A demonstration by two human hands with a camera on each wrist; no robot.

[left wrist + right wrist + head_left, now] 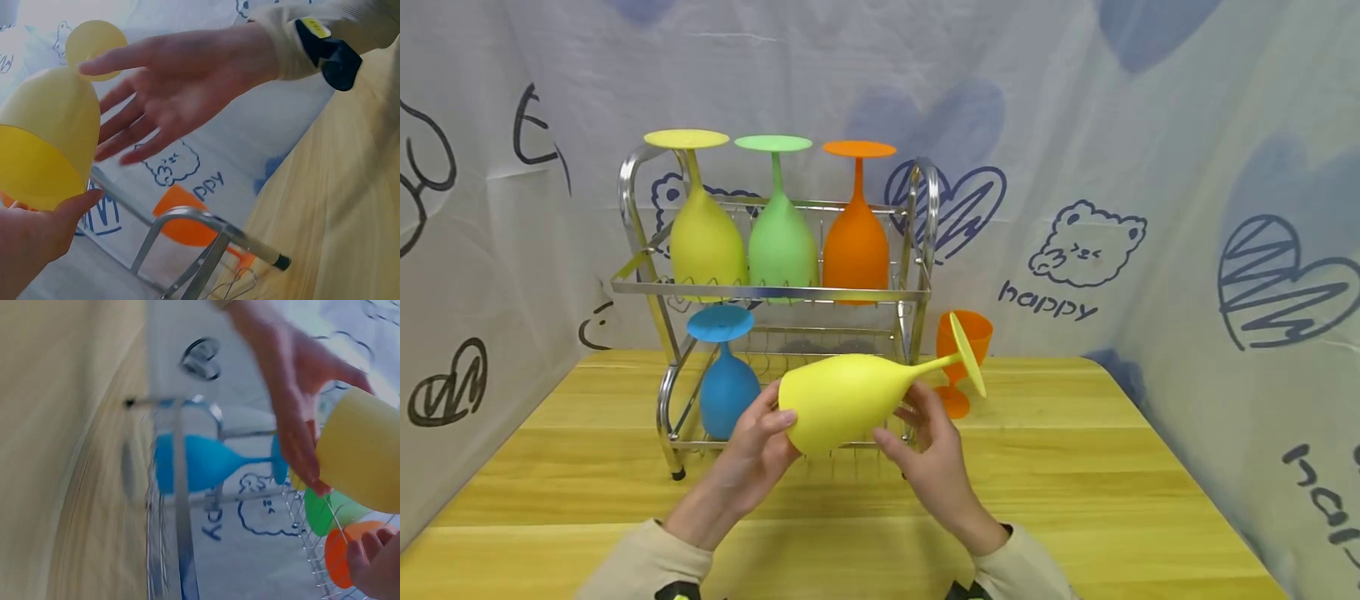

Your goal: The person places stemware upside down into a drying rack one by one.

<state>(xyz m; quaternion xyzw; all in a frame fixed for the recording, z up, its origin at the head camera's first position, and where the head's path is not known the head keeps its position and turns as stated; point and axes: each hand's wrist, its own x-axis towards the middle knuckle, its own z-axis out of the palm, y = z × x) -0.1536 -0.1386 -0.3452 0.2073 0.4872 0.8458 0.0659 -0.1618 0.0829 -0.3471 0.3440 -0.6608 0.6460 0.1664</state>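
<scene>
A yellow goblet [850, 398] is held tilted on its side above the table, its mouth to the left and its foot raised to the right. My left hand [758, 446] grips it at the rim end, thumb on the near side and fingers behind. Under the stem end is my right hand [934, 457], with thumb and fingers spread apart. In the left wrist view the right hand [181, 87] has its fingers extended beside the bowl. The right wrist view has the left hand [294, 394] against the goblet [362, 450].
Behind the hands stands a two-tier metal rack [775, 292]. Upside down on top are a yellow goblet [706, 242], a green goblet [782, 242] and an orange goblet [856, 242]. A blue goblet [728, 396] is inverted below. Another orange goblet [953, 400] stands upright on the wooden table [1075, 467].
</scene>
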